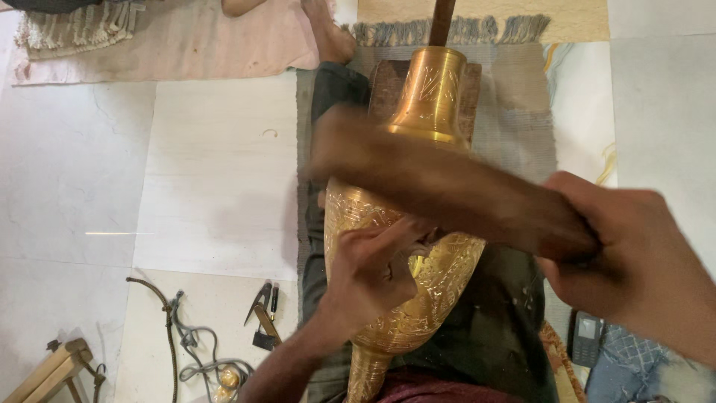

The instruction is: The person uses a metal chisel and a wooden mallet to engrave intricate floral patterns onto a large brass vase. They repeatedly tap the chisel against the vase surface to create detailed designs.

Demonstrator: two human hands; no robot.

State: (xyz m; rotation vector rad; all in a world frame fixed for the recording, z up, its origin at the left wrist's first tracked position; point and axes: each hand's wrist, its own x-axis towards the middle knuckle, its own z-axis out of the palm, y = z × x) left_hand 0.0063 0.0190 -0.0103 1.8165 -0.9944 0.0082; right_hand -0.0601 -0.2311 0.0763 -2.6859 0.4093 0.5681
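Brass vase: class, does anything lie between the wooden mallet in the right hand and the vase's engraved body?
Only the left hand, which rests on the brass vase pinching what may be a small tool against the engraved surface. The wooden mallet, gripped by the right hand, is motion-blurred just above it. Nothing else visible lies between.
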